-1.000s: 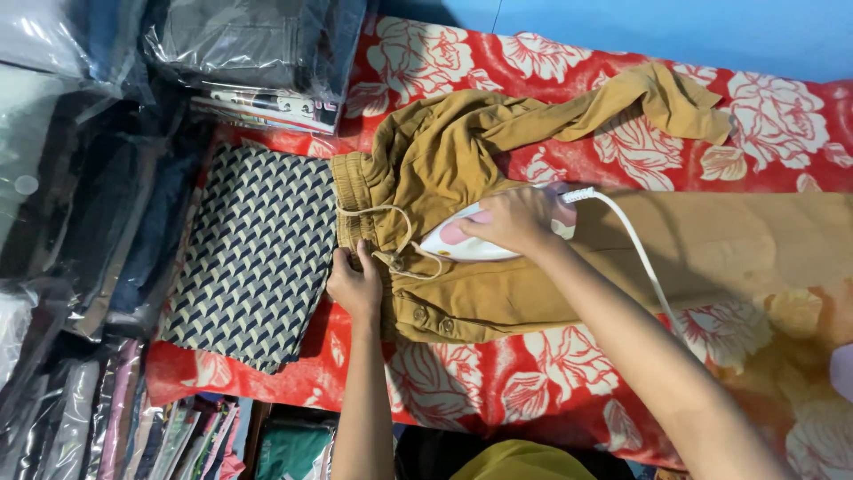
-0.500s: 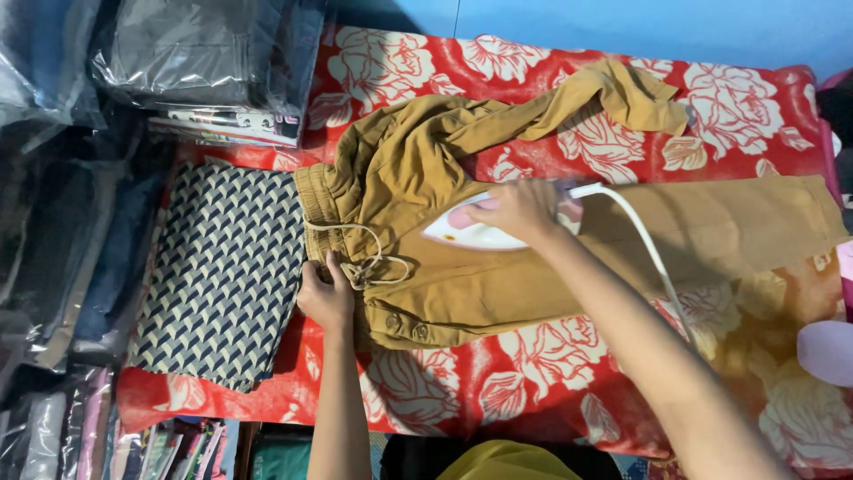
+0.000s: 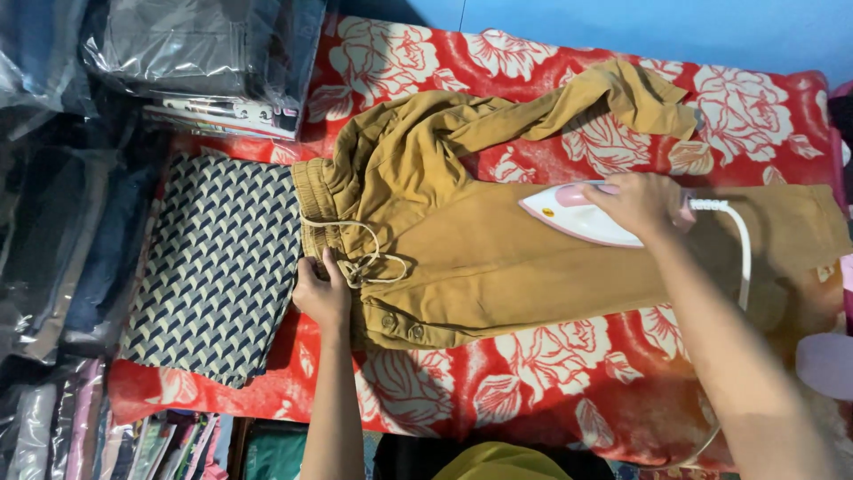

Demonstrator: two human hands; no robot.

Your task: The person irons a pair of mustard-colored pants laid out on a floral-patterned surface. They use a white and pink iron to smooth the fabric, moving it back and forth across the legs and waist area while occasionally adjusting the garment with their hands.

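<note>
Right hand [image 3: 641, 204], right of centre frame: fingers curled shut round the handle of a pink-and-white iron [image 3: 582, 218], soleplate flat on the leg of the mustard trousers [image 3: 498, 267], nose pointing toward frame left. White cord [image 3: 745, 253] looped off the iron's rear, down along the forearm toward lower right. Left hand [image 3: 322, 292], centre-left: fingers bent and pressed on the elasticated waistband, pinning the cloth at the band; looked more like a press than a full pinch, but the fingertips were partly hidden, so can't say for sure. Drawstring [image 3: 364, 262] lay loose just right of that hand, two buttons just below it. Trousers lay across the middle of the frame, waistband left, legs running right, on a red floral cloth [image 3: 533, 391]. Progress, as a judgement: lower leg from waistband to iron looked flat and mostly smooth; upper leg was bunched and folded toward top centre, not pressed; far right end of the lower leg, past the iron, looked undone too. Call it under halfway. Further out: folded navy-and-cream patterned fabric [image 3: 213, 267] touching the waistband at left; plastic-wrapped garment packs [image 3: 195, 53] stacked upper left and down the left edge.
</note>
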